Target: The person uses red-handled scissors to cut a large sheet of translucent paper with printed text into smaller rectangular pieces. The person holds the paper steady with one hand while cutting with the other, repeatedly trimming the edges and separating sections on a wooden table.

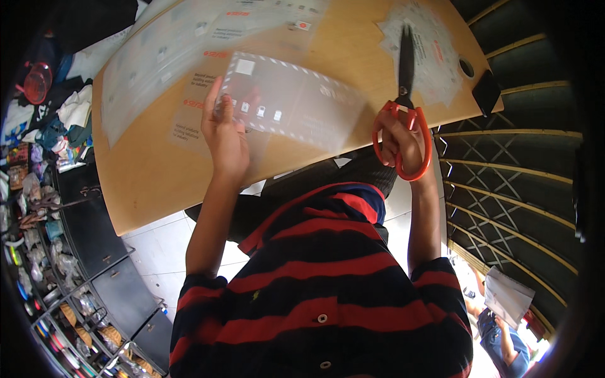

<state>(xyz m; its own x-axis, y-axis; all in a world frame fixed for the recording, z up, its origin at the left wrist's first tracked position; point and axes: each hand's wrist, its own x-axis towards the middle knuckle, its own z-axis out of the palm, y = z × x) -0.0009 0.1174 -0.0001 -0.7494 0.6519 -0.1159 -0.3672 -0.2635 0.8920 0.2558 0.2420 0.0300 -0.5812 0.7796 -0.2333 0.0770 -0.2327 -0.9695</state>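
My left hand (228, 142) pinches the left end of a frosted, see-through plastic sheet (302, 97) with a dashed white border and small white prints. The sheet is tilted and held above the table's near edge, its right end blurred. My right hand (406, 148) is wrapped around the red handles of a pair of scissors (407, 72). Their dark blades look closed and point away from me, beside the sheet's right end and apart from it. Under and beyond the held sheet lie larger clear printed plastic sheets (170, 63).
On the brown table (151, 195), a loose pile of clear plastic pieces (435, 63) lies at the far right. A dark flat object (486, 92) sits at the right edge near a round hole. A folding metal gate (504, 167) stands right, cluttered shelves (75, 315) left. Another person (504, 340) is lower right.
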